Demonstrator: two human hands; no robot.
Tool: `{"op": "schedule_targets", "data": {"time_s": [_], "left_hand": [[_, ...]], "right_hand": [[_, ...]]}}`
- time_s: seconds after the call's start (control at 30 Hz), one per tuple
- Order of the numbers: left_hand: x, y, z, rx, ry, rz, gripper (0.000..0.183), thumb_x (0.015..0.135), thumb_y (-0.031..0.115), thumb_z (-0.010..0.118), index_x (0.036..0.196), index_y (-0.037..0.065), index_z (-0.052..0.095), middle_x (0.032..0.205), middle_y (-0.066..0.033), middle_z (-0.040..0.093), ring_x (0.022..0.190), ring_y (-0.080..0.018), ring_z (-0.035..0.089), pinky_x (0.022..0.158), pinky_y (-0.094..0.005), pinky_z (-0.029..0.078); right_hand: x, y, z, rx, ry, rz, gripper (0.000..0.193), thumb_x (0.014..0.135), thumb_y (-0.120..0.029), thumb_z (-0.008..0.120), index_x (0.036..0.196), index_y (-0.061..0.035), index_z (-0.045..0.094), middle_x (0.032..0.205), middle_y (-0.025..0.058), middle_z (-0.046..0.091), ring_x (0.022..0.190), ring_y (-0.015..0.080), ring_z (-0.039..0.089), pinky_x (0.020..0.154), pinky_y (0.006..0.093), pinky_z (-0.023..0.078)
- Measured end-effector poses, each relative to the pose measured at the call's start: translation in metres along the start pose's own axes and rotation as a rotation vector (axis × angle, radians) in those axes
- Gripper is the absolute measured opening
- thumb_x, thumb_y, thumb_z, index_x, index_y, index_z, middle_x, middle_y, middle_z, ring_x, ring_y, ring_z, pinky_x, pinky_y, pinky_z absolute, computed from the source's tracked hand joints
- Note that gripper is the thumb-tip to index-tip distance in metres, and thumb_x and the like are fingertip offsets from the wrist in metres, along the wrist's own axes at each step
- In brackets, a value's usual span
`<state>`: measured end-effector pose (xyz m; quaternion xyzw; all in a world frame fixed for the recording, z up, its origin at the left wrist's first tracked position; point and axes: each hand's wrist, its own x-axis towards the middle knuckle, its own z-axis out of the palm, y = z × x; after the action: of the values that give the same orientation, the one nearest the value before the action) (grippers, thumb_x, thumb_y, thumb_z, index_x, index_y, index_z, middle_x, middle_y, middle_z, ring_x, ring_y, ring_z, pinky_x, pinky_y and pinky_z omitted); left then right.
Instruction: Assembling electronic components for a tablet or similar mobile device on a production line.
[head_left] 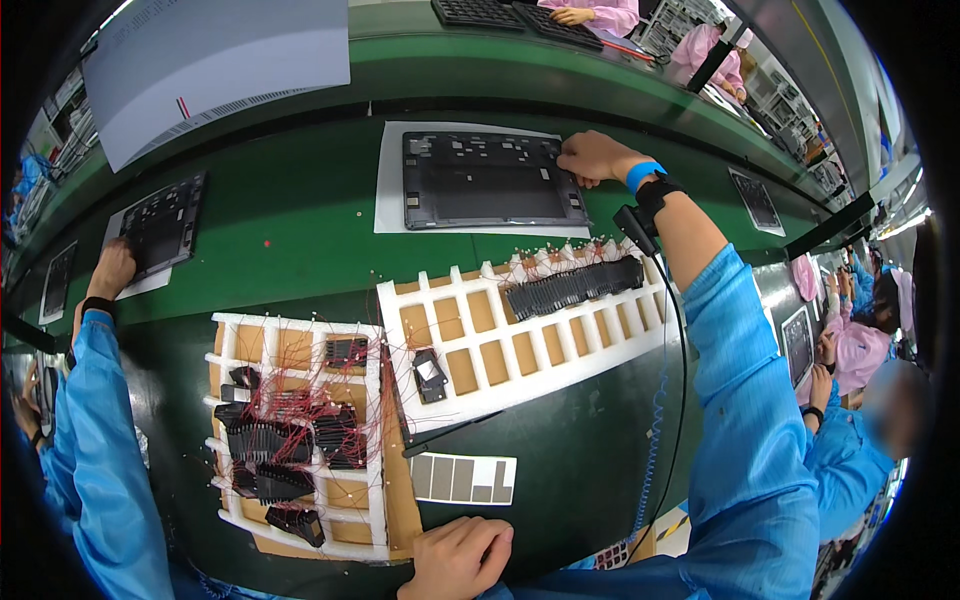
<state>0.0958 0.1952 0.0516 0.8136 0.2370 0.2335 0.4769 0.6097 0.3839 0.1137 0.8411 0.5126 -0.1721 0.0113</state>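
A flat black device housing [482, 190] with small pale pads along its far side lies on a white sheet [392, 205]. At its far right corner is my right hand [592, 158], fingers bent and pinched together against the edge; whatever sits between the fingertips is too small to make out. My left hand [457, 558] rests at the near table edge with its fingers curled under, so their tips are hidden. Just beyond it lies a white card [463, 479] with grey rectangular patches. A white foam divider tray [548, 372] holds a row of black wired parts [575, 288].
A second foam tray [373, 510] on the left carries black parts with tangled red wires [290, 420]. A black cable [683, 370] hangs near my right forearm. A co-worker's hand [115, 265] touches another housing [165, 225] at left. A monitor [215, 75] stands above.
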Motion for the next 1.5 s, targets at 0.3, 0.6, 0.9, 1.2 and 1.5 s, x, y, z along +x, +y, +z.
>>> {"op": "schedule_targets", "data": {"time_s": [0.3, 0.6, 0.9, 1.2, 1.5], "left_hand": [[0.0, -0.001, 0.0, -0.007, 0.004, -0.002, 0.002, 0.089, 0.007, 0.069, 0.09, 0.006, 0.067, 0.083, -0.01, 0.069, 0.073, -0.0312, 0.069, 0.063, -0.04, 0.053], [0.001, 0.0, 0.001, -0.009, -0.005, 0.002, 0.002, 0.089, 0.007, 0.068, 0.09, 0.006, 0.067, 0.083, -0.0096, 0.069, 0.072, -0.0313, 0.069, 0.062, -0.0404, 0.053], [-0.005, -0.002, -0.006, -0.012, -0.004, -0.013, 0.003, 0.091, 0.005, 0.065, 0.093, 0.004, 0.067, 0.087, -0.0137, 0.071, 0.077, -0.0323, 0.071, 0.067, -0.0409, 0.056], [0.004, 0.045, -0.118, -0.036, 0.037, -0.081, 0.005, 0.091, 0.006, 0.072, 0.087, 0.003, 0.07, 0.078, -0.0089, 0.068, 0.07, -0.0239, 0.067, 0.063, -0.0331, 0.052], [0.083, -0.042, -0.244, 0.655, 0.13, -0.297, 0.024, 0.086, 0.018, 0.08, 0.091, -0.002, 0.067, 0.079, -0.0088, 0.071, 0.072, -0.0163, 0.067, 0.065, -0.0308, 0.052]], "right_hand": [[0.011, -0.007, -0.001, 0.045, -0.056, -0.004, 0.037, 0.095, -0.028, 0.055, 0.093, 0.0046, 0.07, 0.076, 0.0132, 0.074, 0.067, 0.0222, 0.073, 0.064, 0.0341, 0.06], [0.019, 0.004, 0.009, 0.285, -0.075, 0.037, 0.028, 0.096, -0.027, 0.065, 0.106, -0.001, 0.059, 0.074, 0.0101, 0.069, 0.064, 0.0189, 0.07, 0.059, 0.0311, 0.056], [0.041, 0.011, 0.03, 0.622, -0.142, -0.15, 0.031, 0.098, -0.03, 0.07, 0.113, -0.0075, 0.055, 0.069, 0.004, 0.061, 0.055, 0.0115, 0.057, 0.048, 0.0275, 0.046], [0.027, 0.012, 0.021, 0.123, 0.15, -0.243, 0.029, 0.102, -0.036, 0.059, 0.112, -0.0097, 0.059, 0.085, 0.013, 0.068, 0.076, 0.0268, 0.067, 0.068, 0.0388, 0.05], [-0.122, -0.043, -0.036, 0.052, 0.363, -0.467, 0.029, 0.1, -0.03, 0.06, 0.105, -0.0015, 0.063, 0.078, 0.0202, 0.065, 0.076, 0.0343, 0.066, 0.072, 0.0423, 0.049]]}}
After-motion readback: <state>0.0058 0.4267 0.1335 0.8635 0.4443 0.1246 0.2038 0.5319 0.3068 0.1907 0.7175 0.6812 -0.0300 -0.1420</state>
